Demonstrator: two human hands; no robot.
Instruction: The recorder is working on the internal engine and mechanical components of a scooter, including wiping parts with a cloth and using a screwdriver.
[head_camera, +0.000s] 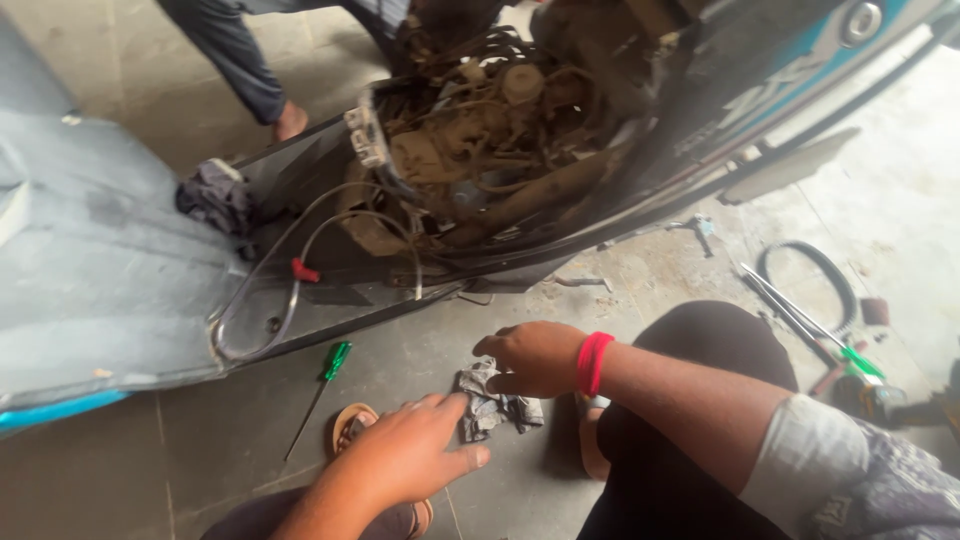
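A crumpled grey rag (489, 407) lies on the concrete floor in front of me. My right hand (530, 358), with a red band on its wrist, rests on the rag's top edge with fingers curled onto the cloth. My left hand (405, 458) reaches in from the lower left with fingers spread, and its fingertips touch the rag's left side. Just beyond both hands a scooter lies tilted with its dusty engine (480, 140) exposed.
A green-handled screwdriver (328, 368) lies on the floor left of my hands. A clear hose (255, 290) with a red clip loops over the scooter's footboard, near a dark cloth (215, 195). A drive belt (820, 265) and hand tools (800, 315) lie at right. Another person's leg (245, 70) stands behind.
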